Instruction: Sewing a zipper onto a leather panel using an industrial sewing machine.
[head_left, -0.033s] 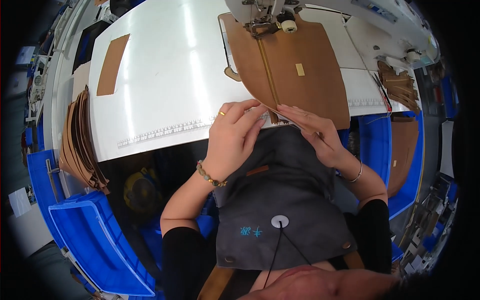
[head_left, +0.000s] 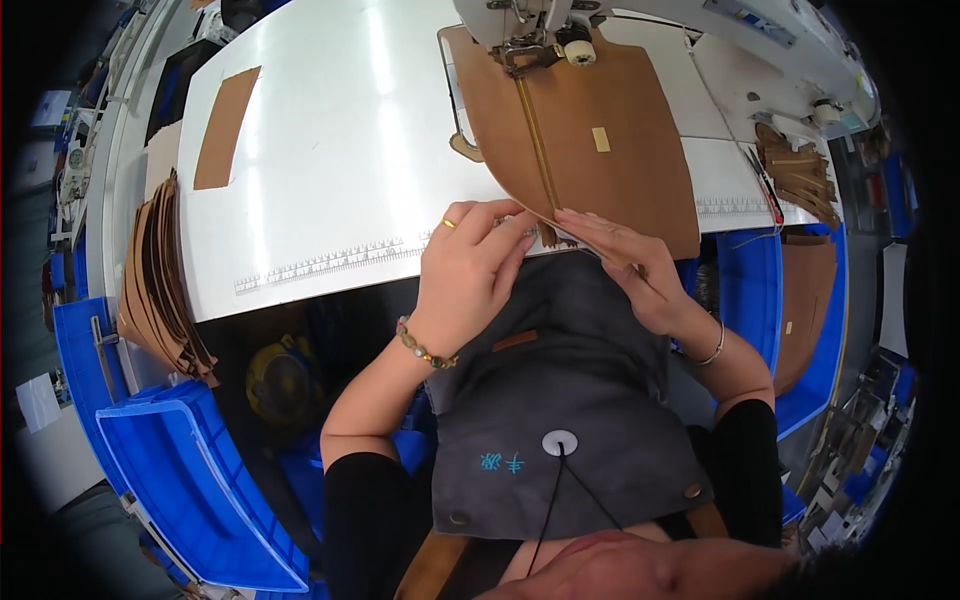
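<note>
A brown fabric panel [head_left: 630, 140] lies under the head of a white sewing machine [head_left: 520, 30], with a yellow zipper [head_left: 537, 140] down it and a small yellow tab [head_left: 600, 139] to its right. My left hand [head_left: 470, 260] pinches the panel's curled lower-left corner by the zipper's near end, its thumb and fingertips together at the table's front edge. My right hand [head_left: 640, 280] grips the same folded edge just right of the zipper, fingers along the top and thumb underneath. Both fingertips are partly hidden by the fold.
A brown strip [head_left: 225, 127] lies on the white table [head_left: 330, 130]. Stacked brown pieces [head_left: 155, 280] hang at its left. Scissors [head_left: 762, 180] and brown scraps [head_left: 795, 175] lie at right. Blue bins [head_left: 190, 480] stand lower left; another [head_left: 750, 300] at right holds brown panels.
</note>
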